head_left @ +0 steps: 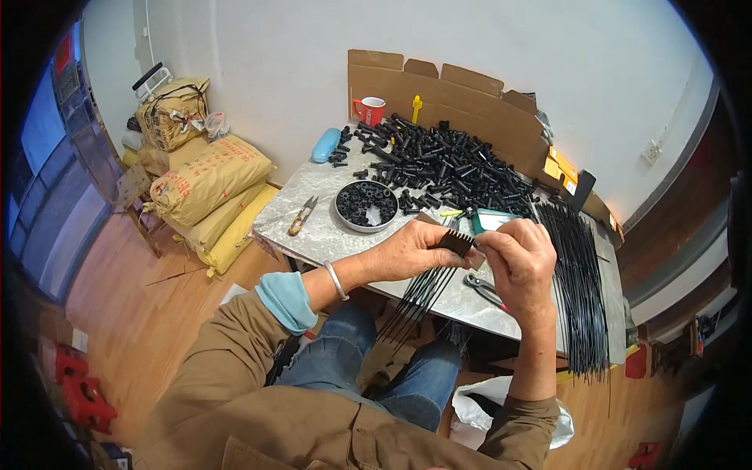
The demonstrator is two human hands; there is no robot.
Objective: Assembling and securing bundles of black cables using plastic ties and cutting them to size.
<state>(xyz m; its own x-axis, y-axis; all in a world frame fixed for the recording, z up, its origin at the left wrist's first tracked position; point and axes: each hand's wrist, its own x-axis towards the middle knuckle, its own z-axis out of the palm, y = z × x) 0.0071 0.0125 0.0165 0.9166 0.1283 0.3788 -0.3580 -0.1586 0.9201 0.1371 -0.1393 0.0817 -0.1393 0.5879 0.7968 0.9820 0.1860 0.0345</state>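
My left hand [407, 252] grips a bundle of long thin black strips [427, 291], which look like cable ties. Their top ends stand in a comb-like row between thumb and fingers, and the tails hang past the table's front edge. Close by on the right, my right hand [523, 258] is closed in a pinch at the row's end; whatever its fingertips hold is too small to make out. Beneath the hands lie pliers [484, 290] with a red handle. A round metal bowl [368, 229] of small black parts sits left of them.
Black bolt-like plastic pieces [454, 164] are heaped before a cardboard screen [462, 90]. Snips [304, 215], a blue case [326, 146] and a red mug [370, 111] stand or lie leftward. More black strips [576, 290] cover the right side. Stacked sacks [211, 180] fill the left floor.
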